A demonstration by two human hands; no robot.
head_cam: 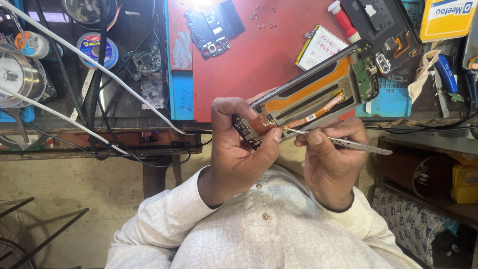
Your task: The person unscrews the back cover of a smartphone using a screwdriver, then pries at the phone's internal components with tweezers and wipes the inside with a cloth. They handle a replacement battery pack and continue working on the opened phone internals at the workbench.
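My left hand [239,144] grips the lower end of an opened phone [318,92], back cover off, showing orange flex cables and a green circuit board at its far end. My right hand [331,157] pinches metal tweezers [338,142], whose tip touches a connector near the phone's lower end by my left thumb. Both hands hover over my lap at the bench's front edge.
A red work mat [259,60] carries a black phone part [211,27], loose screws [264,17] and a flat battery [318,47]. A phone back cover [386,27], red-capped tube [343,20], blue mat [388,102], solder reel [92,47] and cables [99,99] lie around.
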